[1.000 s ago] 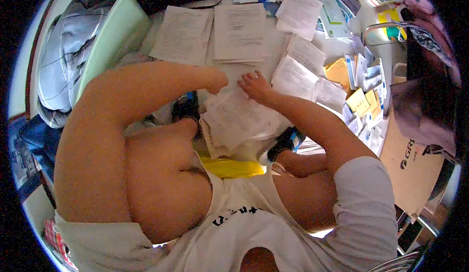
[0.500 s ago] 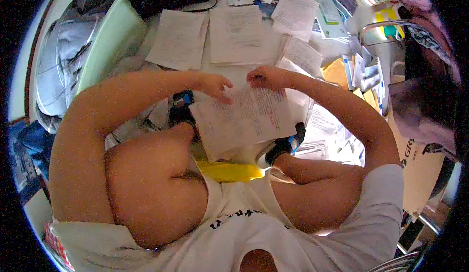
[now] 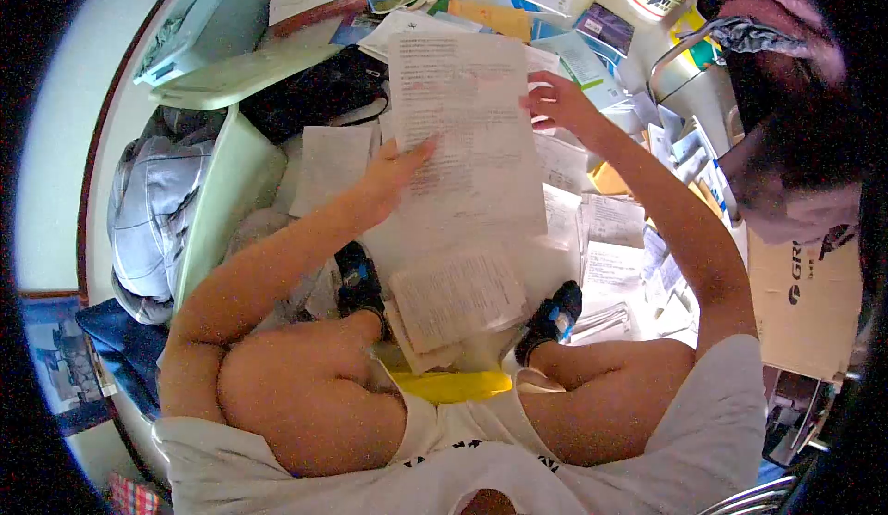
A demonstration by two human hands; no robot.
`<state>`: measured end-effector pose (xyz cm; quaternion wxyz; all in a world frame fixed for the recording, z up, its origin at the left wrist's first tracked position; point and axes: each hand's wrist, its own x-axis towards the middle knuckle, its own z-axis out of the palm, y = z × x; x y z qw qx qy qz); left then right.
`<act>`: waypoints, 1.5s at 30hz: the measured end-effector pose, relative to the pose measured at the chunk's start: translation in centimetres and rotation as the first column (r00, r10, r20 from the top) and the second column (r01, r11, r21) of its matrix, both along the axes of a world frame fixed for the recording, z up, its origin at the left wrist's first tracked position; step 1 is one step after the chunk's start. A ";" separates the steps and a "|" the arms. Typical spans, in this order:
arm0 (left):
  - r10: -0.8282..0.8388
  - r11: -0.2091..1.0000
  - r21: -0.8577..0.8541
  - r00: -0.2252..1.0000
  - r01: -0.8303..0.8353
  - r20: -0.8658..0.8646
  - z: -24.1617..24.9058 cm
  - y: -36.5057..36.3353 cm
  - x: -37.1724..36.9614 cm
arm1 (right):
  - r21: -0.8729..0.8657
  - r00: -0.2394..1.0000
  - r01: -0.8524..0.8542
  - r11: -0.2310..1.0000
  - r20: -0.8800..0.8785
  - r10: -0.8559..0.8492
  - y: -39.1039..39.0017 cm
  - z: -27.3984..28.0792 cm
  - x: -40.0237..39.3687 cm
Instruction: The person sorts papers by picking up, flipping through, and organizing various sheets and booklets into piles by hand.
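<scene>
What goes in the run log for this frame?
left hand: holds white printed paper sheet | right hand: grips its edge | below: paper stack

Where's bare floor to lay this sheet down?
Little. The sheet is held up by left hand and right hand. A small bare strip lies between the black bag and the lap pile. The right side by the box is crowded with papers.

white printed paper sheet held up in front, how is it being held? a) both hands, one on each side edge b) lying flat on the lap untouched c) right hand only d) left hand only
a: the white printed paper sheet is raised above the clutter, with the left hand on its left edge and the right hand gripping its upper right edge.
</scene>
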<state>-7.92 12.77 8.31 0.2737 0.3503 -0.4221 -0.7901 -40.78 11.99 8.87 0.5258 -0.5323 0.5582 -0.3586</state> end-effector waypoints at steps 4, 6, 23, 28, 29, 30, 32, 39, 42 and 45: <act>0.024 0.989 -0.145 0.996 -0.037 -0.091 -2.0 -1.4 -1.4 | 0.025 0.986 0.157 0.987 0.060 -0.158 1.0 0.3 1.6; 0.020 0.997 -0.076 0.998 -0.025 -0.064 -1.0 -1.8 -1.7 | 0.036 0.972 0.192 0.981 0.128 -0.195 1.0 0.9 1.7; 0.054 0.999 0.000 0.997 -0.054 -0.052 0.2 -0.7 -1.8 | -0.073 0.971 0.241 0.968 0.019 -0.240 0.7 -0.5 2.2; 0.061 0.985 -0.161 0.998 -0.060 -0.001 -2.7 -0.9 -1.8 | -0.652 0.735 0.059 0.755 -0.483 -0.475 0.6 -0.5 4.6; 0.061 0.985 -0.159 0.998 -0.061 -0.004 -3.3 -0.9 -1.8 | -0.535 0.846 0.008 0.845 -0.447 -0.292 0.8 -0.5 6.2; 0.050 0.965 -0.259 0.997 -0.034 0.055 -3.1 -0.4 -2.1 | -0.413 0.922 -0.067 0.908 -0.374 -0.102 1.1 -0.3 7.9; 0.045 0.935 -0.354 0.992 -0.001 0.115 -3.4 0.3 -3.1 | -0.399 0.965 -0.047 0.916 -0.256 -0.062 1.6 -1.2 11.0; 0.080 0.727 -0.674 0.957 0.135 0.278 -5.3 1.6 -3.1 | -0.172 0.999 -0.029 0.985 -0.041 0.022 2.1 -0.9 13.5; 0.056 0.780 -0.602 0.938 0.173 0.342 -4.3 1.6 -2.7 | -0.145 0.999 -0.039 0.989 -0.038 0.034 1.8 -0.8 13.4; 0.038 0.802 -0.562 0.923 0.201 0.383 -3.9 1.7 -2.5 | -0.096 0.999 -0.039 0.995 -0.008 0.038 1.6 -0.8 13.4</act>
